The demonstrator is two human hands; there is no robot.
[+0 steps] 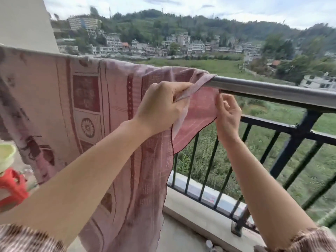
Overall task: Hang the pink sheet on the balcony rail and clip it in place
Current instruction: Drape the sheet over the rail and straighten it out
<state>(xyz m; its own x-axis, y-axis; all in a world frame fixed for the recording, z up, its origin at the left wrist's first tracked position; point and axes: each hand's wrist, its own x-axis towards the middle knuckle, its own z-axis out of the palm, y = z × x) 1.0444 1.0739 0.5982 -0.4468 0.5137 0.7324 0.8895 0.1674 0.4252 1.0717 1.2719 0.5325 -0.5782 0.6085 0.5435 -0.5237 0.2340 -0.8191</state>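
The pink sheet [101, 113], patterned with darker red squares and flowers, is draped over the silver balcony rail [272, 90] and hangs down on my side. Its right end is bunched where it crosses the rail. My left hand [160, 108] is closed on a twisted strip of that right edge, just below the rail. My right hand [228, 115] pinches the sheet's corner with thumb and fingers under the rail, a little to the right of the left hand. No clip is visible.
Black railing bars [209, 166] and a thick black post [294, 142] run below the rail on a concrete kerb [196, 210]. A red plastic stool [12, 186] carrying a pale green basin [6, 155] stands at the left. A white wall [25, 22] is at the upper left.
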